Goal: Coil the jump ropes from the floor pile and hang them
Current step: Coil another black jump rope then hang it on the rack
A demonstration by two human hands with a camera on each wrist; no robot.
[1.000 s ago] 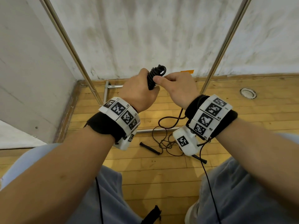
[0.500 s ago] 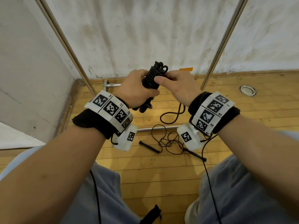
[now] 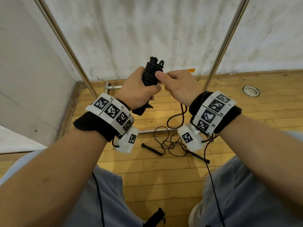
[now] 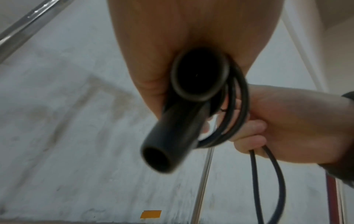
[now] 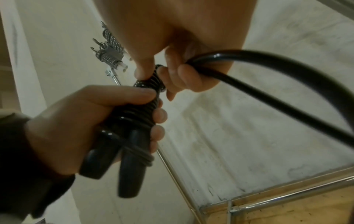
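Observation:
My left hand [image 3: 139,89] grips a black jump rope bundle [image 3: 151,72], two handles side by side with cord wound tightly round them. The handle ends [image 5: 130,171] stick out below the fist in the right wrist view. My right hand [image 3: 177,86] pinches the top of the coil between thumb and fingers, and the loose cord [image 5: 268,78] runs through its curled fingers. That free cord [image 3: 182,115] hangs down toward the floor. A second black jump rope [image 3: 170,145] lies tangled on the wooden floor below my wrists, its handles [image 3: 151,149] spread apart.
Two slanted metal rack poles [image 3: 226,41] rise against the white wall, with a low chrome bar [image 3: 147,131] across the wooden floor. Coiled ropes [image 5: 111,50] hang high on the rack in the right wrist view. A round floor fitting [image 3: 250,90] sits at right.
Both hands have risen a little with the bundle. More cord is wound on the handles, and the slack hanging to the floor is shorter.

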